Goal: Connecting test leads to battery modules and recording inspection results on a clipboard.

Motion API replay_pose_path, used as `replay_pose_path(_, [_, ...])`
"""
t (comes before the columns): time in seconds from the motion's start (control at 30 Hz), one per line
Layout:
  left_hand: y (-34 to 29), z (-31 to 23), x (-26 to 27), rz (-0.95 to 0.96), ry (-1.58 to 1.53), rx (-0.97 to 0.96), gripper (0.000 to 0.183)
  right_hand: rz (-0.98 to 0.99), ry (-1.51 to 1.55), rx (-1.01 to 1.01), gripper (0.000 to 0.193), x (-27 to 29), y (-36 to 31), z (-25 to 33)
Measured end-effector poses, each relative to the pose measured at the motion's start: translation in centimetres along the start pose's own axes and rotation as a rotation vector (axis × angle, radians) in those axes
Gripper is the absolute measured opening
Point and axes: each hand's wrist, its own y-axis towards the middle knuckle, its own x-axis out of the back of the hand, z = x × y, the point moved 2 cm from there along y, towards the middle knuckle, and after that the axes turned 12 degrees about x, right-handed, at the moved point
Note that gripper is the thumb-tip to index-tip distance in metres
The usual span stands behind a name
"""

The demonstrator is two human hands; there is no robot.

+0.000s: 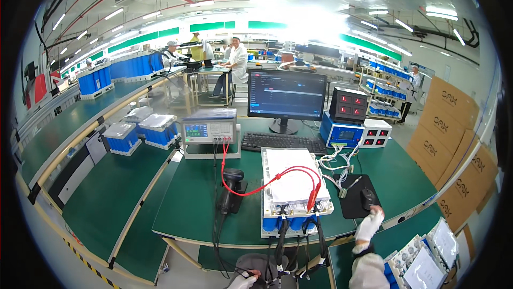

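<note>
Right hand (370, 226), lower right of the frame: white-gloved with bare fingertips, it reaches from a pale sleeve (368, 272) to the near end of a black mouse (367, 198). The fingertips meet the mouse; whether they close around its sides cannot be told. Left hand (244, 280), bottom edge, just left of centre: also gloved, partly cut off by the frame, its fingers drawn near one another beside thin dark cables; whether it holds one cannot be told.

The mouse lies on a black mouse pad (347, 210), right of centre. To the left of the pad, at the centre, stands a battery module (270, 226) with blue cells below and a white sheet (289, 168) on top. Red test leads (256, 188) cross the sheet; heavy black cables (281, 243) hang from the module's near side. Left of it stands a black handheld scanner (227, 198); above that, a bench meter (210, 128) with a lit display.

Behind the module lie a keyboard (278, 142) and a lit monitor (287, 95). To the monitor's right, a black box with red digits (349, 105) sits on a blue instrument (342, 135), beside a white display box (376, 134).

Farther out, blue modules (122, 140) occupy the left, more modules (422, 267) the lower right, and brown cartons (443, 123) the right edge. People in pale coats appear at upper centre.
</note>
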Motion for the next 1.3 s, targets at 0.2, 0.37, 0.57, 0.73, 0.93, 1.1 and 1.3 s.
replay_pose_path(0.2, [-0.7,-0.3,-0.3,0.024,-0.011,-0.012,0.014,0.145,0.862,-0.491,0.026,3.5,-10.2,9.7])
replay_pose_path(0.37, [-3.2,-1.6,-1.0,0.007,0.061,-0.034,0.016,0.387,0.719,-0.866,0.009,6.9,-17.6,14.9])
replay_pose_path(0.57, [-6.2,-2.9,-2.9,0.011,0.142,-0.061,0.019,0.887,1.079,-1.265,0.014,7.4,-23.1,16.6])
replay_pose_path(0.73, [-7.4,-3.2,-4.2,-0.137,0.293,-0.057,0.02,1.213,1.163,-1.249,0.013,7.6,-23.9,16.7])
replay_pose_path(0.93, [-8.2,-5.8,-2.1,-0.31,0.091,-0.226,0.025,1.187,1.237,-1.186,0.015,8.1,-23.7,16.3])
replay_pose_path(1.1, [-7.8,-7.7,6.1,-0.791,0.086,-0.379,0.023,1.41,0.953,-0.932,0.013,7.8,-23.5,15.6])
replay_pose_path(1.3, [-7.7,-6.1,5.9,-1.285,0.96,-0.659,0.031,1.441,0.805,-0.747,0.012,7.7,-23.9,15.2])
